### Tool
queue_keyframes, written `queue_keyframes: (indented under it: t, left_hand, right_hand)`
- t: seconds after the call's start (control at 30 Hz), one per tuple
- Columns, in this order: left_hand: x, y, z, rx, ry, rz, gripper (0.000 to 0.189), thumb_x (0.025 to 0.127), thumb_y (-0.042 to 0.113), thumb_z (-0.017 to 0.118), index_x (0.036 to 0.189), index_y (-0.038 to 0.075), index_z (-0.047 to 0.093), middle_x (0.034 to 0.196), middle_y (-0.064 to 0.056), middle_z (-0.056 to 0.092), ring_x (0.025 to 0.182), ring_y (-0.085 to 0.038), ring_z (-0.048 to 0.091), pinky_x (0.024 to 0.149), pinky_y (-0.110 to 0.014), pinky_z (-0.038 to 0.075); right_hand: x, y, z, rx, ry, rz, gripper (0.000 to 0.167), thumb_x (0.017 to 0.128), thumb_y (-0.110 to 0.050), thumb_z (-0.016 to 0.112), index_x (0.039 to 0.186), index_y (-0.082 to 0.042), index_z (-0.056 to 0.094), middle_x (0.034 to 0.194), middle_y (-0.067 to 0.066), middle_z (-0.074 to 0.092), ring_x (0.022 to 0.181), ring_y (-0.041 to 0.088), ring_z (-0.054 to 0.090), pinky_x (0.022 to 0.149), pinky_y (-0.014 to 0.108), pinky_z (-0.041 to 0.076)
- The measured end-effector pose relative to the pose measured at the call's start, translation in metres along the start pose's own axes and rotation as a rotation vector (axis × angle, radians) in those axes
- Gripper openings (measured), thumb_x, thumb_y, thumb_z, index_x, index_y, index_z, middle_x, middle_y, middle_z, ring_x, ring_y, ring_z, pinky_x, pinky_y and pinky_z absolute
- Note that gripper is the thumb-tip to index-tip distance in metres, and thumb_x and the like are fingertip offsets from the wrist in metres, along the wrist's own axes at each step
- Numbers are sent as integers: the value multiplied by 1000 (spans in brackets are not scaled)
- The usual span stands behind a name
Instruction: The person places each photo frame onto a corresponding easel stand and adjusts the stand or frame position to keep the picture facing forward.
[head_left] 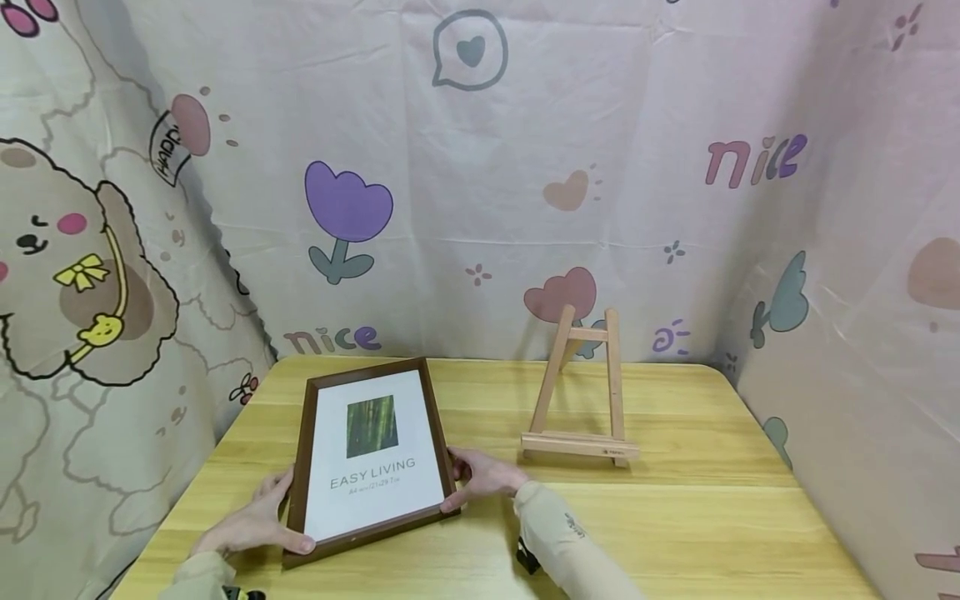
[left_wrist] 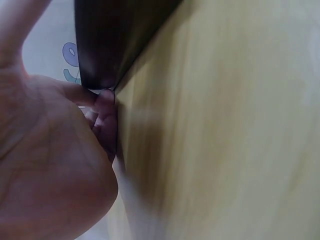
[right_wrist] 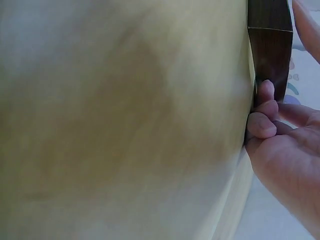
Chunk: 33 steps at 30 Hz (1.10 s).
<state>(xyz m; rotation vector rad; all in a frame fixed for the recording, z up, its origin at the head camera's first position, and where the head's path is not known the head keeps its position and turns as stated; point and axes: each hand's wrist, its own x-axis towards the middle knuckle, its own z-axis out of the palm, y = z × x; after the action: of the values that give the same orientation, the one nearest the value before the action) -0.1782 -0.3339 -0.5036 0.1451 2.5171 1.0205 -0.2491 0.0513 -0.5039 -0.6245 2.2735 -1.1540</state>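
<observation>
A picture frame (head_left: 378,504) with a brown border lies at a slant on the left part of the wooden table, a white "EASY LIVING" insert with a small green forest picture facing up. My left hand (head_left: 255,521) grips its left side near the lower corner, thumb on the front border. On the opposite side, my right hand (head_left: 483,477) holds the frame near the lower right corner, thumb over the edge. Both wrist views show fingers curled at the dark frame side (right_wrist: 270,55), close to the tabletop; the fingertips under the frame are partly hidden.
A small wooden easel (head_left: 577,443) stands right of the frame, toward the back of the table (head_left: 712,500). A printed cloth curtain (head_left: 480,150) hangs behind the table and along both sides.
</observation>
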Motion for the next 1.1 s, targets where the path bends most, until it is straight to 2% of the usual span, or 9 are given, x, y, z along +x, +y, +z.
queue_keyframes:
  t: [0.23, 0.5, 0.6, 0.83, 0.97, 1.1]
  left_hand:
    - [0, 1, -1, -7, -8, -5, 140, 70, 41, 90, 153, -16, -8, 149, -46, 0, 136, -63, 11, 108, -84, 19]
    - [-3, 1, 0, -38, -24, 15, 137, 72, 37, 89, 154, -14, -9, 149, -47, -4, 136, -67, 2, 105, -87, 13]
    - [-4, 2, 0, -21, -19, 25, 136, 73, 37, 89, 154, -14, -8, 149, -48, -3, 136, -69, 1, 104, -88, 12]
    - [-5, 4, 2, -36, -12, 3, 138, 74, 36, 87, 154, -11, -15, 151, -49, -14, 138, -72, -10, 103, -87, -2]
    - [-7, 5, 4, -43, 2, 21, 137, 76, 33, 87, 154, -9, -18, 152, -49, -16, 137, -73, -13, 102, -87, -6]
    - [-8, 4, 7, -46, 25, 65, 137, 76, 30, 87, 153, -10, -19, 154, -49, -15, 137, -74, -10, 101, -87, -5]
  right_hand:
    - [0, -2, -1, -42, 2, -30, 91, 74, -15, 89, 152, -3, 41, 96, -1, 54, 78, 9, 46, 65, 18, 41]
    - [-3, -1, -2, -63, 5, -32, 97, 76, -17, 88, 156, -5, 35, 96, -3, 54, 79, 9, 45, 66, 18, 41]
    - [-4, 1, -2, -67, 11, -17, 97, 76, -20, 88, 156, -6, 34, 98, -4, 54, 81, 9, 47, 68, 18, 42]
    - [-5, 3, -3, -49, 28, -30, 101, 76, -18, 88, 158, -5, 30, 101, -2, 57, 84, 10, 49, 71, 19, 45]
    - [-5, 3, -4, -48, 33, -44, 102, 76, -18, 88, 158, -5, 29, 102, -1, 58, 84, 10, 50, 73, 19, 47]
    - [-7, 4, -4, -60, 48, -21, 104, 75, -21, 89, 159, -11, 28, 105, -1, 59, 87, 10, 52, 77, 20, 48]
